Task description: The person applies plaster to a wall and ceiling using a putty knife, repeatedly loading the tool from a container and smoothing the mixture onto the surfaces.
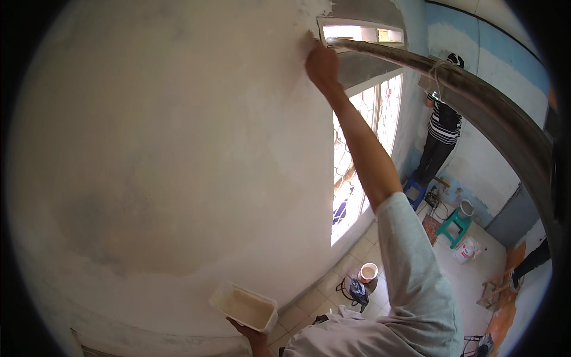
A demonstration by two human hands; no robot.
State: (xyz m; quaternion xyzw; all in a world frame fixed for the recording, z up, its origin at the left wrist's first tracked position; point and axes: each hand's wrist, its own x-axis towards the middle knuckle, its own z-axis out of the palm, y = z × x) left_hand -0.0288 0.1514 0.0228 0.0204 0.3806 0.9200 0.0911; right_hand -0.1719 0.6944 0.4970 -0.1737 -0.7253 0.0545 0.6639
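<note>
Right hand [322, 65]: raised at full arm's reach, pressed against the plastered wall [166, 149] just beside the upper window opening [363, 33]. The fingers are closed together at the wall surface; whether they hold a tool cannot be told — any blade is hidden behind the hand. A long curved pole [464, 95] starts level with these fingers and runs away to their right.

Left hand [250, 333]: held low, well below the right fingers. Its fingers curl under the base of a shallow white tray [244, 306], supporting it from beneath. The tray holds pale, creamy compound and sits tilted slightly, close to the wall.

On the tiled floor beyond the tray — a small bucket [368, 272]. A person in a striped top [443, 122] stands at the far wall.
</note>
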